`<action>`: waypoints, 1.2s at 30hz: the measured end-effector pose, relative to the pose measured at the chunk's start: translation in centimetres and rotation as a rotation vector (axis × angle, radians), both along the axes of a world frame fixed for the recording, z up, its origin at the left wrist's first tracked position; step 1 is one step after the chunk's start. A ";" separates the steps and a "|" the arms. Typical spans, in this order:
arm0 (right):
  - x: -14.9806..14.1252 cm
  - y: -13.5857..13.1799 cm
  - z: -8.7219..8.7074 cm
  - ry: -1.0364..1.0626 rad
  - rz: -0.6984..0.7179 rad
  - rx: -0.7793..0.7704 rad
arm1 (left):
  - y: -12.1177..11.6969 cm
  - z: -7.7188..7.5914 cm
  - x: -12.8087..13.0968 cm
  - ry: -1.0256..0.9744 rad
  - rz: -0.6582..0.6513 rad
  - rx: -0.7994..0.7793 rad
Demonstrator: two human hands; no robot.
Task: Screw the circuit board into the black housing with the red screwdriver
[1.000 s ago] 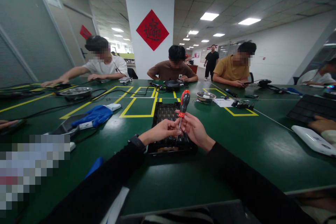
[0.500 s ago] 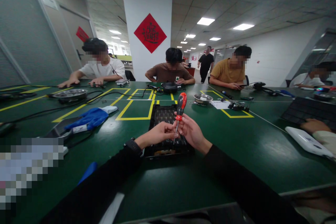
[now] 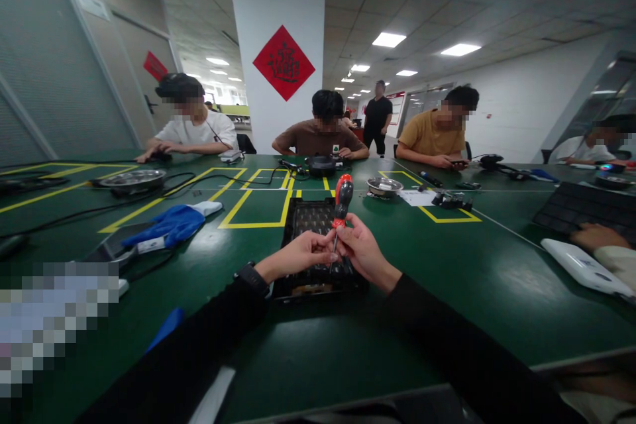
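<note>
Along the whole width in front of the person runs a green worktop (image 3: 437, 305), with yellow tape outlines (image 3: 252, 224) that probably mark out places for work. Next largest is a black casing (image 3: 311, 215), lying lengthwise straight ahead, presumably so both hands reach it evenly. A blue glove (image 3: 171, 225) lies well to its left, out of the hands' way. Over the casing, the right hand (image 3: 368, 252) has its grip pinching the screwdriver (image 3: 342, 202) where handle meets shaft, which would favour fine control over force. The left hand (image 3: 298, 257) has its fingertips drawn together beside the shaft, perhaps steadying it; I cannot tell whether they pinch it. The screwdriver stands handle up, slightly tilted, above the casing's near half; whether its tip touches anything is unclear. Smallest, a tan strip (image 3: 312, 289) shows at the casing's near edge.
</note>
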State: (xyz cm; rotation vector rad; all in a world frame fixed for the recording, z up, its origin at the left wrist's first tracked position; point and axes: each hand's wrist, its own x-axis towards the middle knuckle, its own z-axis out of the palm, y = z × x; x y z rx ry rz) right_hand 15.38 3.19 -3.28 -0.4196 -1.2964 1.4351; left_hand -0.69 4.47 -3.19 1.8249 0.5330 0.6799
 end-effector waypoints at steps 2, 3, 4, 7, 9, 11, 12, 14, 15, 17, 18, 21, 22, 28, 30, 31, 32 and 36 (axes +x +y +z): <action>0.0 0.0 0.1 -0.011 -0.007 0.007 | 0.0 -0.1 0.0 0.001 0.000 0.002; 0.0 0.0 0.2 -0.013 -0.001 0.001 | 0.1 -0.1 0.0 0.004 0.002 0.007; 0.0 -0.1 0.2 -0.010 0.012 -0.011 | 0.1 -0.2 -0.1 0.008 0.006 0.012; 0.2 -0.2 0.4 0.018 0.060 -0.055 | 0.2 -0.2 -0.2 0.029 0.024 0.037; 0.3 -0.3 0.5 0.034 0.072 -0.074 | 0.2 -0.2 -0.2 0.039 0.033 0.053; 0.3 -0.3 0.4 0.038 0.063 -0.080 | 0.2 -0.1 -0.2 0.035 0.035 0.061; 0.2 -0.3 0.4 0.036 0.057 -0.079 | 0.2 0.0 -0.2 0.031 0.035 0.061; 0.1 -0.2 0.3 0.031 0.041 -0.061 | 0.0 0.1 -0.1 0.027 0.031 0.052; 0.1 -0.2 0.3 0.025 0.032 -0.045 | 0.0 0.2 -0.1 0.024 0.025 0.044; 0.0 -0.2 0.2 0.006 0.016 -0.012 | -0.1 0.2 0.0 0.019 0.006 0.025; 0.0 -0.2 0.2 -0.004 0.013 -0.001 | -0.1 0.2 0.0 0.016 -0.005 0.017; 0.0 -0.2 0.2 -0.010 0.025 -0.011 | -0.1 0.1 0.0 0.015 -0.019 0.013; 0.1 -0.2 0.3 -0.003 0.038 -0.027 | 0.0 0.0 0.0 0.016 -0.016 0.015; 0.3 -0.2 0.4 0.013 0.072 -0.089 | 0.0 -0.1 -0.2 0.016 0.001 0.024; 0.3 -0.2 0.4 0.020 0.052 -0.091 | 0.0 -0.1 -0.2 0.013 0.013 0.034; 0.2 -0.2 0.3 0.025 0.044 -0.087 | -0.1 0.0 -0.2 0.012 0.018 0.038; 0.2 -0.3 0.3 0.028 0.039 -0.079 | -0.1 0.1 -0.1 0.013 0.020 0.039; 0.1 -0.3 0.2 0.008 0.018 -0.025 | -0.2 0.3 0.0 0.009 0.003 0.017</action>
